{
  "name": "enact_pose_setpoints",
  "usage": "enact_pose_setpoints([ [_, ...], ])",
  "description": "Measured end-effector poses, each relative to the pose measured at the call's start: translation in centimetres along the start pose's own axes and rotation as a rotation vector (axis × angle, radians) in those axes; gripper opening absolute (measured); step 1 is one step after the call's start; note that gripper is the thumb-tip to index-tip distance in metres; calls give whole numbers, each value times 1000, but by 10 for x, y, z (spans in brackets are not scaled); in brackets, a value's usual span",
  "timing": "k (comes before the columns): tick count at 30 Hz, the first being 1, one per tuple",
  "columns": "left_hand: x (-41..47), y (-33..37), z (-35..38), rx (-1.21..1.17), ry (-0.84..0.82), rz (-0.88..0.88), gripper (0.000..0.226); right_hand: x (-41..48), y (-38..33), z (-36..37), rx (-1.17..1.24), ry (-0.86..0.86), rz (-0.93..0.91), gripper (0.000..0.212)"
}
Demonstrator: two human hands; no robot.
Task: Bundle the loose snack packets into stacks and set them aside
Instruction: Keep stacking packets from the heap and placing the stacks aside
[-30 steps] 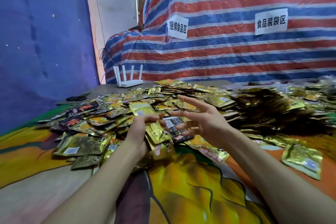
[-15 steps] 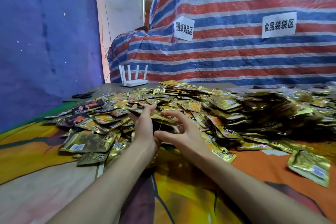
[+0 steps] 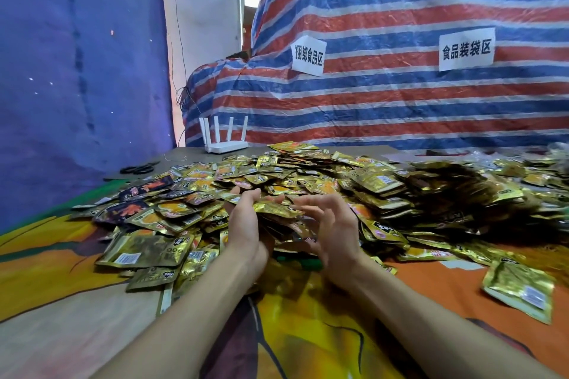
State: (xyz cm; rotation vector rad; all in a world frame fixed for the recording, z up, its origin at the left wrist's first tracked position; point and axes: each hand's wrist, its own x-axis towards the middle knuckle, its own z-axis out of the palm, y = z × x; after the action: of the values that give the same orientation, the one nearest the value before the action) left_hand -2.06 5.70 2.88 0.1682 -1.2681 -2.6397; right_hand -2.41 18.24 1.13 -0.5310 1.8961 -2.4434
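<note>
Gathering step: left hand (image 3: 246, 228) grips a small packet stack (image 3: 274, 209); right hand (image 3: 334, 234) cupped loosely beside it. Next, probably: square the edges.

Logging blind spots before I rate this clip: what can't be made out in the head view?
Head view:
- Count of gold packets gripped by the left hand: hidden behind the hand's back.
- Whether the right hand touches them: the contact is hidden from this angle.
- Dark packet heap: blurred, prints unreadable.
- Black item near the router: too small to identify.
</note>
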Motion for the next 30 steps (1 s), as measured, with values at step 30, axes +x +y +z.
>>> enact_pose_setpoints([
  [30, 13, -28, -6, 503, -186, 299, 21, 99, -86, -111, -1797, 458, -43, 46],
])
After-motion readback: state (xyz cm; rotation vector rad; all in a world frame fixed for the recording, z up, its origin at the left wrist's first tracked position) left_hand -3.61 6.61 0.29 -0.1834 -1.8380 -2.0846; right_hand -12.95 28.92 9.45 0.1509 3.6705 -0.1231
